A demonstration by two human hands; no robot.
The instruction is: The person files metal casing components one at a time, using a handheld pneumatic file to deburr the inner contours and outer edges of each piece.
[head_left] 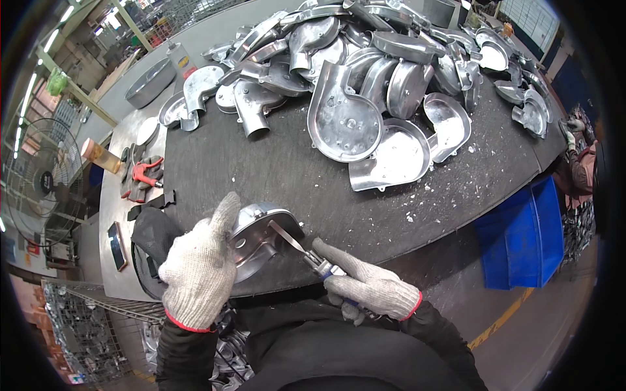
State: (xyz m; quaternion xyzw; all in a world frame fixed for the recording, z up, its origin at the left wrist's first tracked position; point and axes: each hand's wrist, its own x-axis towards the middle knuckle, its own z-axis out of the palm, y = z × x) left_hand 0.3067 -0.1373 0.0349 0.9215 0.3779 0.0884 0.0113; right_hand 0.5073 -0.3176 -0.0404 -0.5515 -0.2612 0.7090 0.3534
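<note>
At the table's near edge, my left hand (199, 270), in a white knit glove, is closed on the side of a silver cast-metal blower housing (255, 251), its thumb pointing up. The housing stands tilted on the black mat (215, 156). My right hand (368, 287), gloved too, is wrapped round a handheld power file (318, 264) with a metal front end. Its flat, narrow blade reaches left to the housing and appears to touch the inner side of its rim. A black mesh item (153, 244) lies beside my left wrist.
A large pile of similar housings (345, 124) covers the far table. Metal chips (411, 215) litter the mat. On the left lie red-handled pliers (145, 173), a phone (117, 246) and a jar (101, 156). A blue bin (521, 241) stands right; another person (580, 163) is beyond.
</note>
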